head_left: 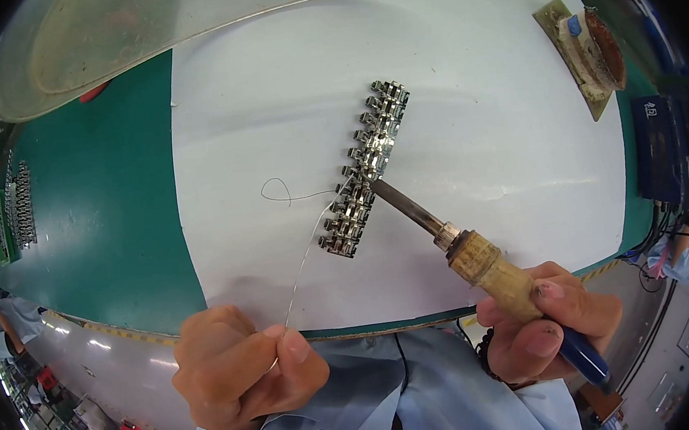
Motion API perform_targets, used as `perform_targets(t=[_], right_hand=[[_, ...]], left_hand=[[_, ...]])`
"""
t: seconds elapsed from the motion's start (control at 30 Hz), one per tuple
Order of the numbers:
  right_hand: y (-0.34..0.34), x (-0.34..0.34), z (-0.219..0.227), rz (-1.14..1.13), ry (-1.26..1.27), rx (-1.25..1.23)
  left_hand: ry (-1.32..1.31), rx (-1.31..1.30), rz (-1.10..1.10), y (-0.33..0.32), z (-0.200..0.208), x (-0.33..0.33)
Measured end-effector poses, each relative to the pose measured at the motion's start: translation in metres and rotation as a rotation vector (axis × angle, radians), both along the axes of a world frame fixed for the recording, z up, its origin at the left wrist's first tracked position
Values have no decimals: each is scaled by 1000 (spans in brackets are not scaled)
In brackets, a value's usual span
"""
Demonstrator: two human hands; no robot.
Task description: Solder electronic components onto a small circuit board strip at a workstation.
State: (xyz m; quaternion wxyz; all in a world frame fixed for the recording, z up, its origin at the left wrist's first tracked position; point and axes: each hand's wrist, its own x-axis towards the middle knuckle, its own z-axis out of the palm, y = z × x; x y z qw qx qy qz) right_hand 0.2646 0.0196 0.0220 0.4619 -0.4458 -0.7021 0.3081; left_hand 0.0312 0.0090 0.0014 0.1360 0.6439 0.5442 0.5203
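Note:
My left hand (247, 369) pinches a thin solder wire (301, 264) between thumb and forefinger. The wire rises to a strip of small metal-shelled connectors (375, 143), and a loose loop of it curls out to the strip's left. In my right hand (552, 320) is a soldering iron (493, 272), gripped by its tan, blue-ended handle. Its dark tip meets the strip near the middle, close to the wire's end; whether tip and wire touch is too small to tell. The strip lies slanted on a white sheet (256, 141).
A soldering iron stand (593, 54) on a greenish board sits at the far right, with a blue box (658, 146) and cables nearer. More connector strips (24, 206) lie at the left on the green mat (113, 194). A translucent curved cover (100, 48) hangs across the top. Other people work at both sides.

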Motion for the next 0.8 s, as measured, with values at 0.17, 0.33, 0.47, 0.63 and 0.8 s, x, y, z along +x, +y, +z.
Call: perform_targets(t=[0.17,0.33,0.47,0.63,0.8], right_hand=[[2,-2,3,21,-10,-52],[5,-5,3,18,-8,-32],[3,-6,5,-9,-10,-67],[6,-7,1,-19,29,-35],[6,-7,0,-15,29,-43]], left_hand=[[102,-63,-19,-3,3,-3],[149,-79,-34,-3,4,-2],[134,-56,-29,-2,2,-1],[141,-50,-35,-3,2,-1],[182,-74,-12,-3,2,2]])
